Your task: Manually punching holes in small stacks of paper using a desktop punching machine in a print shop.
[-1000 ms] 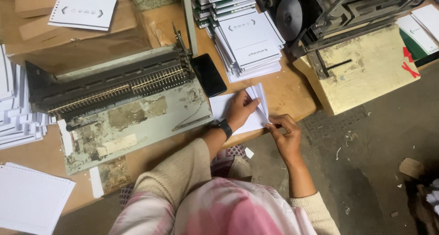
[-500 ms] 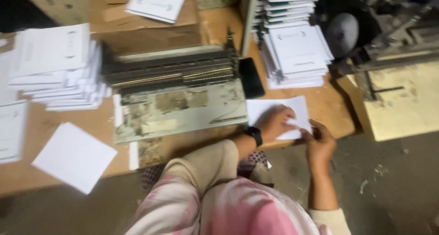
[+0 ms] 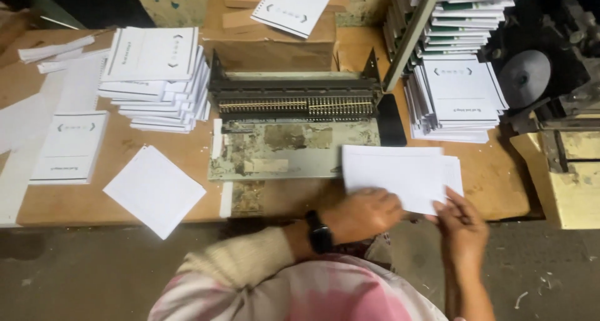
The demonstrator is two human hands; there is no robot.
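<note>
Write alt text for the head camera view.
Both hands, left hand and right hand, grip a white paper sheaf at the wooden table's front edge, beside a worn binding machine. Booklet stacks flank it.

Dim overhead light, dark corners, slight blur.

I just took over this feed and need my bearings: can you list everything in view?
paper sheets: small stack, white, table front right, under both hands
binding machine: one, worn grey, table centre
booklet stack: one, white, left of machine
booklet stacks: several, white, right of machine
single booklet: one, white, far left
loose sheet: one, white, front left
cardboard box: one, brown, behind machine, booklet on top
table: one, brown
wristwatch: one, black, left wrist
left hand: on the sheets' near edge
right hand: at the sheets' right corner
</note>
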